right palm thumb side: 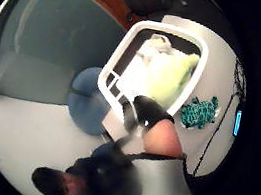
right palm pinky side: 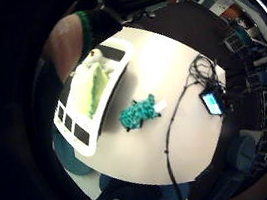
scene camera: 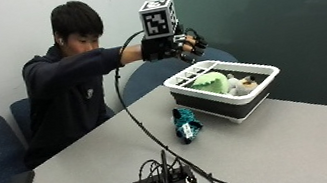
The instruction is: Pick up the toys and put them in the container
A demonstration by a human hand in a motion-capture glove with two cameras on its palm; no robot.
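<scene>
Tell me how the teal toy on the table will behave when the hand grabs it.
The teal toy looks like a knobbly soft plush, so it would probably squash and flop rather than stay stiff. It seems light for its size. Lying flat beside the container, it is unlikely to roll, and its textured surface should not be slippery.

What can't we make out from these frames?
- Container contents: beyond the green plush and the pale toy, the outside view's near wall hides any others.
- Right hand: raised above the container, seemingly holding nothing; fingertips too small to be sure.
- Teal toy on the table: its tag's print is too small to read.
- Bare hand: not visible in any view.
</scene>
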